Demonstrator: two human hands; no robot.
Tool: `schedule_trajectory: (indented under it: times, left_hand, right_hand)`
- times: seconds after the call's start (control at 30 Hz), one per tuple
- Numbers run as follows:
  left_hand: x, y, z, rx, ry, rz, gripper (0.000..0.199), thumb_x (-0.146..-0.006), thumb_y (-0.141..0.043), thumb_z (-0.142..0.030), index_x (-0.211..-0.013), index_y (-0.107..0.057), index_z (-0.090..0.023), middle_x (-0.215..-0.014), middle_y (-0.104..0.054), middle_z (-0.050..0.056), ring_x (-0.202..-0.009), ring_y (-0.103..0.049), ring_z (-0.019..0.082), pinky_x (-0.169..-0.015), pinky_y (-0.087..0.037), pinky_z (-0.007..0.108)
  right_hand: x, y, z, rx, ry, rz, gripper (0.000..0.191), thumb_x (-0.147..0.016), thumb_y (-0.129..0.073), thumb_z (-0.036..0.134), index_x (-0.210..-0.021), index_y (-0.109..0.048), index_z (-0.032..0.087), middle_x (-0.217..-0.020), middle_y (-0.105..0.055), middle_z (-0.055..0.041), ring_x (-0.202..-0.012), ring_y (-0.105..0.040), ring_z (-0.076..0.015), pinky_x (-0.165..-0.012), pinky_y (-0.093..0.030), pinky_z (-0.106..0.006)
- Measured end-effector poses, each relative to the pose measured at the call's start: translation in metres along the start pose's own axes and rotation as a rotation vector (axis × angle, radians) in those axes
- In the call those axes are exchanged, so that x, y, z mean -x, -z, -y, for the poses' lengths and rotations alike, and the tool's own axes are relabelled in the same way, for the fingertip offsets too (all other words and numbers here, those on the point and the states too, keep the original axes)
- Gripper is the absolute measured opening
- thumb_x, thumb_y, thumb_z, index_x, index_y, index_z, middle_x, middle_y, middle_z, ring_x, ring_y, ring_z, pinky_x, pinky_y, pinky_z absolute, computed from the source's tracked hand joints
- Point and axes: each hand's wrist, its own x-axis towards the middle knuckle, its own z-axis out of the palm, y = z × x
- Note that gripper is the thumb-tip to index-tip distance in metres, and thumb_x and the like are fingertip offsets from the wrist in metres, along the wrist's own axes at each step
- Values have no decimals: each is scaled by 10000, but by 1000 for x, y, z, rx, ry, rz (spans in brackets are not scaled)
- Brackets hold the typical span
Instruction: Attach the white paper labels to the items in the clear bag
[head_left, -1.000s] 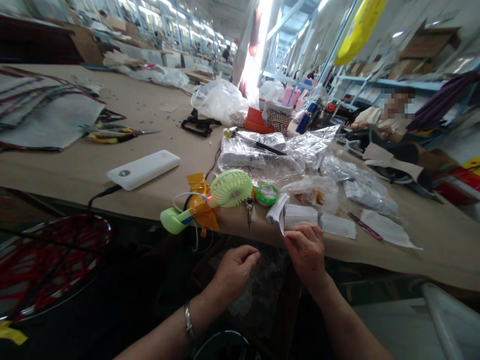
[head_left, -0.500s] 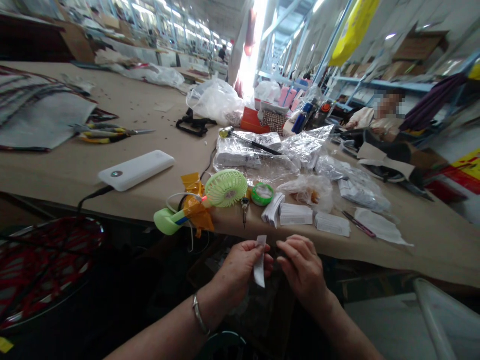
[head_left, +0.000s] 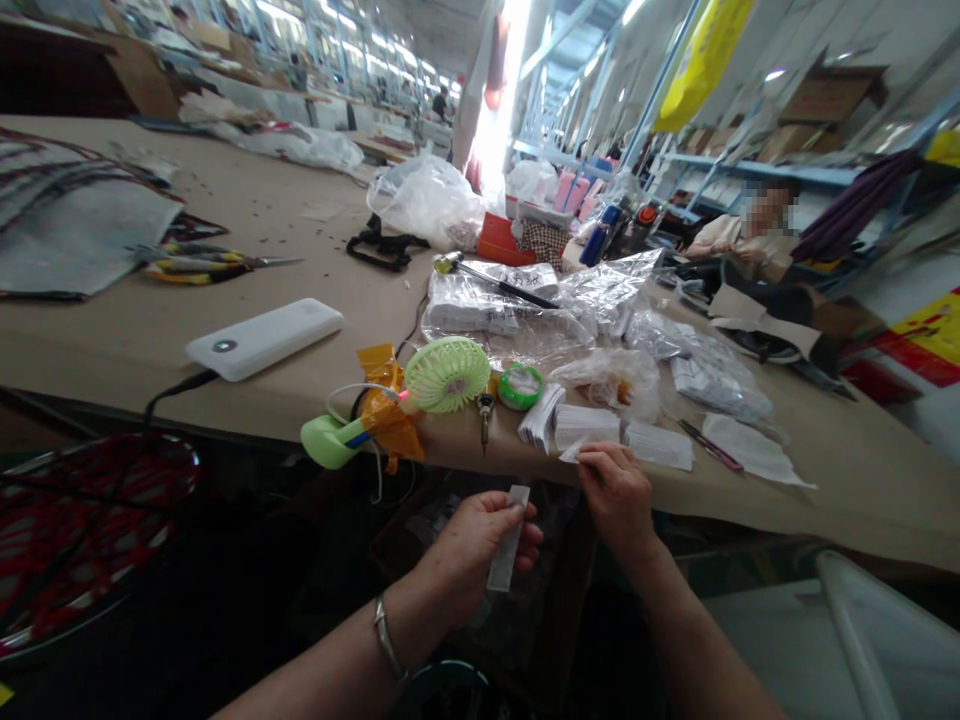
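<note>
Landmark: green fan point(head_left: 448, 374), lying near the front edge of the table point(head_left: 367, 310). Left hand point(head_left: 469, 550): nearer the wearer than the fan and slightly right of it, out past the table edge; thumb and fingers closed on a white strip point(head_left: 506, 553), held at a slant. Right hand point(head_left: 616, 490): right of the fan, nearer the wearer; fingertips pinched together on a paper slip point(head_left: 570, 453) at the front of the middle stack point(head_left: 587, 424). That stack sits right of the fan, between a fanned stack point(head_left: 541, 416) on the fan side and a flat stack point(head_left: 659, 446) farther out. Just right of the fan: a green-rimmed roll point(head_left: 520, 386) and a pointed tool point(head_left: 485, 425), tip toward the wearer. Left of the fan, well apart: white power bank point(head_left: 265, 340). Behind the fan, to its right: plastic-wrapped bundle point(head_left: 476, 312), with a hammer point(head_left: 499, 281) lying across it
</note>
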Motion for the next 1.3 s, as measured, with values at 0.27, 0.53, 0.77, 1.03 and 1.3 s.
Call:
schedule_trajectory:
  times: [0.27,0.53,0.77,1.03,1.3]
  left_hand:
    - [12,-6,-14,184,63,96,140,-751,-556,-190,-821,-611,-82,-691,-648,87,-549,-590,142,-566,-475,291]
    - [14,-5,-11,343,-28,161,79,-641,-641,-135,-672,-638,-62,-619,-617,51,-531,-534,89,-503,-372,195]
    - [13,-3,-11,388,-21,153,143,-692,-636,-227,-656,-621,-90,-623,-605,41,-530,-519,85,-502,-371,199]
    - [12,-2,-7,304,-44,139,92,-663,-648,-126,-727,-623,-65,-640,-620,56,-520,-540,82,-493,-388,180]
    - [13,0,-10,149,70,-18,111,-784,-567,-197,-836,-578,-100,-694,-654,71,-599,-618,143,-578,-495,262]
  right_hand:
    - [14,15,42,-377,225,-1,142,-819,-541,106,-868,-616,216,-921,-612,-47,-985,-543,-203,-831,-462,-384]
    - [22,8,70,-339,438,226,128,-849,-527,133,-839,-630,209,-922,-637,-31,-1029,-529,-181,-920,-409,-383]
    - [21,11,72,-278,459,283,151,-875,-486,160,-850,-627,208,-913,-652,-32,-1033,-535,-178,-947,-383,-378]
    - [24,13,73,-298,431,277,179,-855,-501,134,-994,-595,197,-965,-648,-44,-1055,-534,-180,-943,-407,-382]
    - [24,40,-20,252,-8,2,468,-858,-501,389,-1243,-452,128,-1152,-530,-165,-1113,-455,-301,-911,-399,-512]
